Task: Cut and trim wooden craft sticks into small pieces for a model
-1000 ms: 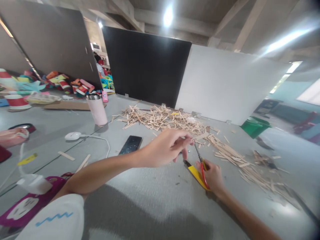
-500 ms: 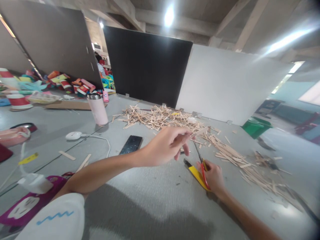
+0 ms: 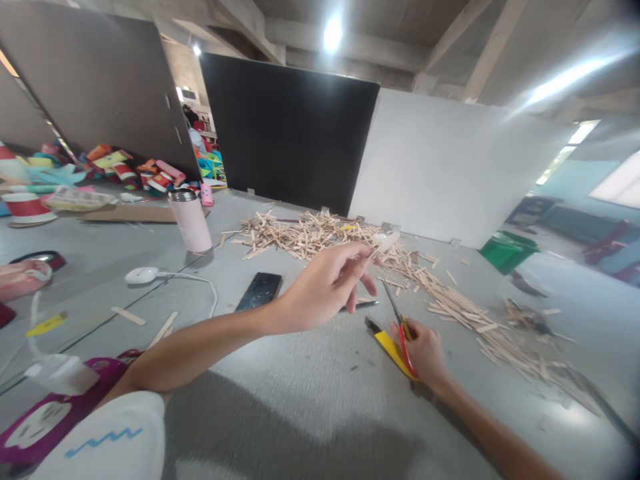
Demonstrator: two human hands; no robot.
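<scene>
My left hand [image 3: 325, 288] is raised above the grey table [image 3: 310, 400], fingers pinched on a thin wooden stick [image 3: 384, 245] that points up to the right. My right hand [image 3: 424, 348] rests on the table, closed round the red handles of a pair of scissors [image 3: 400, 323] whose blades point away toward the stick. Under this hand lies a yellow utility knife [image 3: 393, 347]. A long heap of wooden sticks [image 3: 350, 241] spreads across the table behind both hands.
A black phone [image 3: 259, 291] lies left of my left hand. A pink tumbler [image 3: 191, 220], a white puck with a cable [image 3: 143, 275] and loose sticks sit further left. Black and white boards [image 3: 290, 127] stand behind the table; a green bin [image 3: 509, 251] is at right.
My left hand has lifted the stick up and away from the scissor blades. The right hand with the scissors has stayed in place.
</scene>
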